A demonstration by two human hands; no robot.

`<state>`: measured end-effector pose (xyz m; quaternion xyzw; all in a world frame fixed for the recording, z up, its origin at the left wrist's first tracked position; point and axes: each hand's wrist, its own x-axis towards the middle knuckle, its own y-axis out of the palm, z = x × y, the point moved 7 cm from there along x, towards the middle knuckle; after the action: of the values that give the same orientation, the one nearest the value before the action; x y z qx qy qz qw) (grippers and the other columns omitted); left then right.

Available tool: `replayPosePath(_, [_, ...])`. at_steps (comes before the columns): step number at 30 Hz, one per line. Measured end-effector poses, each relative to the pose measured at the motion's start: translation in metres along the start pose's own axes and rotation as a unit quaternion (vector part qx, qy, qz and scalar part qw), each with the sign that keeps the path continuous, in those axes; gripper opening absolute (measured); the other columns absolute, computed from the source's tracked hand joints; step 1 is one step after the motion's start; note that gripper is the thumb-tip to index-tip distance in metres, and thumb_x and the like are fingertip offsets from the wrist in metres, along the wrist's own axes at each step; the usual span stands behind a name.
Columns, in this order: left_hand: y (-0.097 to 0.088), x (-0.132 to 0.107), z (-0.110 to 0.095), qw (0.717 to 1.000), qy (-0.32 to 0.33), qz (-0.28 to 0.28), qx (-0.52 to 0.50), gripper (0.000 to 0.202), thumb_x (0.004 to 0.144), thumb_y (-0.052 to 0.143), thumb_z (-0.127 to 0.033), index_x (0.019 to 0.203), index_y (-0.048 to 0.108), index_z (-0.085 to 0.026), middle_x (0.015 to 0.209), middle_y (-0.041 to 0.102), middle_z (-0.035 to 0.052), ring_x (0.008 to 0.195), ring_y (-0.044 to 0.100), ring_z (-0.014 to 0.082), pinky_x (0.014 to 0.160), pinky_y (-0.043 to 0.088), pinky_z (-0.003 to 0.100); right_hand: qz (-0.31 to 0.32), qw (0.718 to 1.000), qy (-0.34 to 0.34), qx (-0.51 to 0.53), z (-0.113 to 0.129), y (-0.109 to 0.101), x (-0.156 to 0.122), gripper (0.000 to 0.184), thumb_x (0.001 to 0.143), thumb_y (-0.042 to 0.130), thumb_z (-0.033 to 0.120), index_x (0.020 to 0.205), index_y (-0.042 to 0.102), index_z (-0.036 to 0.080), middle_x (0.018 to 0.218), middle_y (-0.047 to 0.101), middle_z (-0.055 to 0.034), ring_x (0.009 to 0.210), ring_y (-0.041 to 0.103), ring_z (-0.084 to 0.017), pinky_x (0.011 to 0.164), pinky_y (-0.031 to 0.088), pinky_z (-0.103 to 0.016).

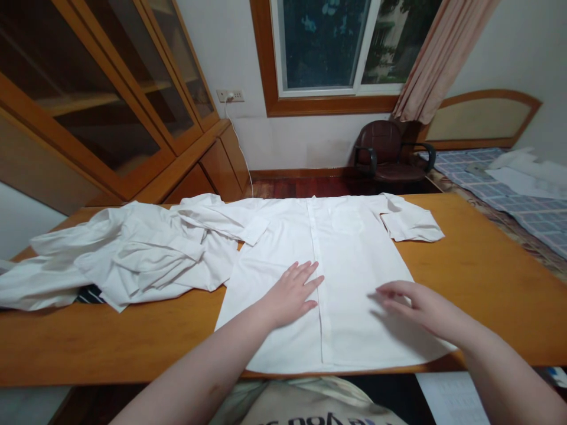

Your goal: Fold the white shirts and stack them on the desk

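Observation:
A white button-up shirt [345, 248] lies spread flat, front up, on a wooden table [487, 271]. My left hand [292, 295] rests palm down on the shirt's left half, fingers stretched out beside the button placket. My right hand [420, 307] lies flat on the shirt's right half near its hem, fingers extended toward the left. Neither hand holds anything. One short sleeve [411, 224] lies folded at the far right of the shirt.
A crumpled heap of white garments [128, 254] covers the table's left side, with a dark striped item beneath. Behind stand a wooden glass-door cabinet [110, 100], a dark armchair [390, 153] under the window, and a bed [522, 183] at right.

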<state>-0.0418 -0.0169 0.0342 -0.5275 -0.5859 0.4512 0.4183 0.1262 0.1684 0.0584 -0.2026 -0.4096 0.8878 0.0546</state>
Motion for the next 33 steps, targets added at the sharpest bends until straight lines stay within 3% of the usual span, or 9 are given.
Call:
replayPosePath(2, [-0.007,0.003,0.014,1.0,-0.016,0.004,0.024,0.058,0.088,0.05,-0.041,0.142,0.037,-0.023,0.154,0.024,0.0108,0.142,0.02,0.0263,0.115,0.017,0.046,-0.055,0.997,-0.026,-0.039,0.006,-0.012,0.02,0.046,0.087,0.046,0.049,0.12,0.061,0.02,0.125,0.06,-0.0118,0.112,0.056,-0.028,0.096,0.043,-0.04])
replayPosePath(6, [-0.019,0.004,0.06,0.994,-0.085,-0.022,0.064,0.056,0.091,0.045,-0.039,0.143,0.035,-0.021,0.153,0.026,0.0123,0.141,0.021,0.026,0.114,0.019,0.045,-0.105,0.982,-0.081,-0.136,0.011,-0.018,0.068,0.053,0.087,0.047,0.049,0.13,0.054,0.019,0.138,0.05,-0.0126,0.125,0.047,-0.028,0.104,0.037,-0.042])
replayPosePath(9, [-0.014,-0.001,0.09,0.987,-0.126,-0.047,0.084,0.056,0.091,0.045,-0.039,0.142,0.037,-0.019,0.154,0.023,0.0147,0.142,0.019,0.0286,0.114,0.017,0.048,-0.132,0.965,-0.077,-0.212,0.004,-0.014,0.101,0.063,0.087,0.046,0.052,0.139,0.044,0.017,0.15,0.032,-0.0145,0.137,0.031,-0.03,0.11,0.027,-0.046])
replayPosePath(12, [-0.002,-0.008,0.102,0.984,-0.145,-0.062,0.088,0.058,0.09,0.046,-0.04,0.143,0.036,-0.021,0.154,0.021,0.0153,0.142,0.015,0.0314,0.113,0.014,0.054,-0.139,0.954,-0.045,-0.261,-0.01,-0.003,0.122,0.074,0.086,0.045,0.058,0.146,0.033,0.017,0.154,0.019,-0.0163,0.141,0.017,-0.034,0.111,0.019,-0.054])
replayPosePath(18, [0.006,-0.024,0.097,0.986,-0.14,-0.063,0.07,0.063,0.091,0.042,-0.045,0.147,0.028,-0.021,0.155,0.019,0.0144,0.143,0.015,0.0294,0.114,0.015,0.053,-0.147,0.946,-0.051,-0.284,-0.022,0.012,0.126,0.073,0.088,0.034,0.063,0.148,0.029,0.021,0.154,0.022,-0.0104,0.141,0.019,-0.03,0.111,0.018,-0.053])
replayPosePath(33, [0.01,-0.064,0.072,0.989,-0.13,-0.027,0.069,0.061,0.092,0.036,-0.051,0.147,0.028,-0.025,0.153,0.026,0.0096,0.141,0.022,0.0255,0.114,0.02,0.049,-0.141,0.951,-0.059,-0.27,-0.008,0.033,0.093,0.072,0.088,0.035,0.063,0.148,0.029,0.022,0.155,0.021,-0.0104,0.142,0.017,-0.029,0.112,0.017,-0.054])
